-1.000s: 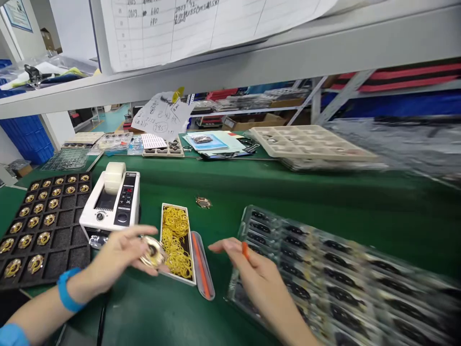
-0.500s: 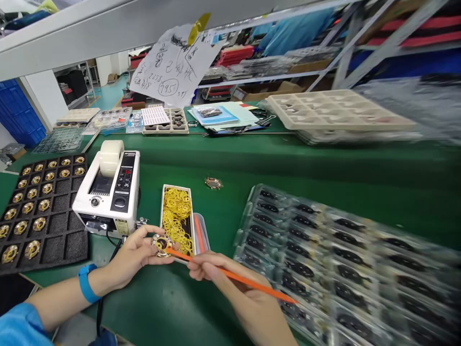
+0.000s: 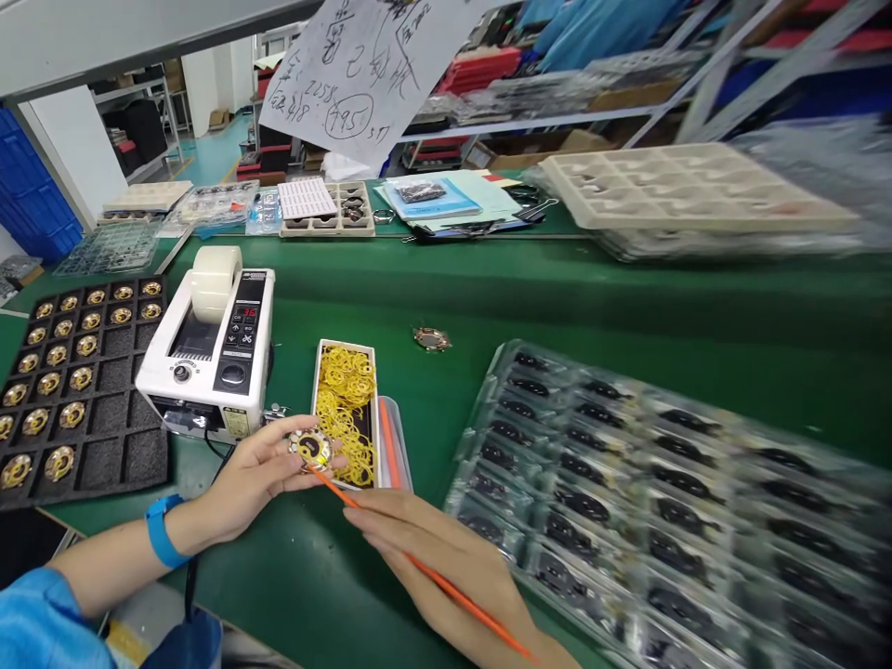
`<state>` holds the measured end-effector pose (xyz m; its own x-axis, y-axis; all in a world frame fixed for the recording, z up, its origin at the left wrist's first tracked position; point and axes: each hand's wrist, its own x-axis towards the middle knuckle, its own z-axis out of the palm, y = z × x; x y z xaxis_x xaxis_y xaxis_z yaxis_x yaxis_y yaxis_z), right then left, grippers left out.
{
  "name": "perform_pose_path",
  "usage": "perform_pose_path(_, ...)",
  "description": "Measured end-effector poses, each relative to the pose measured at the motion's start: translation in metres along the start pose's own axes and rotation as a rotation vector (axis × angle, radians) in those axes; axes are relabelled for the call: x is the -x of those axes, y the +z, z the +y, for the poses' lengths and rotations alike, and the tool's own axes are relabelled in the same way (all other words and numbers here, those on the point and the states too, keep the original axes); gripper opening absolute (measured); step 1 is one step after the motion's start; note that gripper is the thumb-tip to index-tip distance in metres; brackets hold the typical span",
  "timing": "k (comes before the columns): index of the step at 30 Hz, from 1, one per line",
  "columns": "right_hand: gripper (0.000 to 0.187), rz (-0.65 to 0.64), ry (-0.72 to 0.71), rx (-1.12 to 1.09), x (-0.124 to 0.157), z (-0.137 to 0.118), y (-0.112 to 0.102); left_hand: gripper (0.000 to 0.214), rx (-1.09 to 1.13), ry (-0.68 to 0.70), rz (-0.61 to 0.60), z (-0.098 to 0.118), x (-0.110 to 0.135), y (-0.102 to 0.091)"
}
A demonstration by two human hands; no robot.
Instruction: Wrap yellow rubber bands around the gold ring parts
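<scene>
My left hand, with a blue band at the wrist, pinches a round gold-rimmed piece that looks like a watch case. Yellow and black show inside its rim. In my right hand is a thin orange pointed stick, its tip touching or nearly touching the piece's lower edge. Whether the stick has two prongs I cannot tell. Just behind my hands lies a white box of thin yellow rings. Beside it, another orange strip rests in a clear plastic container.
At left are a white tape dispenser and a black foam tray of round gold pieces. A clear tray of dark parts spreads across the right. A single round piece lies mid-table. Beige trays sit on the back ledge.
The view has shifted slightly. The stick's tip has moved from across the round piece to its lower edge, and my right hand has turned with its back more upward.
</scene>
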<state>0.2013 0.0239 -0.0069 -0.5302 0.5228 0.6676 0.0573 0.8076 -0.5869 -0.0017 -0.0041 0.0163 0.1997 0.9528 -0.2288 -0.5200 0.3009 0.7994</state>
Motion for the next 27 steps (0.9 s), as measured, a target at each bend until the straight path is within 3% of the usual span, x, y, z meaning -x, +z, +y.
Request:
perform_pose_path(3,0.034,-0.102,-0.221,0.177,0.008,0.009,-0.002,0.035,0.003,-0.013,-0.001,0.0,-0.001,-0.001)
perform_pose_path(6,0.039,-0.17,-0.302,0.297,0.012,0.011,-0.003,0.034,0.0,-0.018,0.01,-0.002,-0.002,-0.002)
perform_pose_path(8,0.04,-0.149,-0.296,0.312,0.012,0.009,-0.003,0.034,-0.006,-0.023,0.011,-0.003,-0.002,-0.002)
perform_pose_path(13,0.048,0.093,-0.141,0.285,0.009,0.002,0.006,0.041,-0.032,-0.036,-0.035,-0.007,-0.001,0.0)
perform_pose_path(16,0.048,0.154,-0.1,0.29,0.012,0.004,0.011,0.044,-0.051,-0.052,-0.06,-0.01,0.0,0.002)
perform_pose_path(22,0.056,0.098,-0.073,0.336,0.008,0.003,0.012,0.048,-0.089,-0.069,-0.076,-0.015,0.001,0.002)
perform_pose_path(27,0.048,-0.006,-0.239,0.526,0.01,0.001,0.016,0.051,-0.092,-0.086,-0.021,-0.019,0.0,0.0)
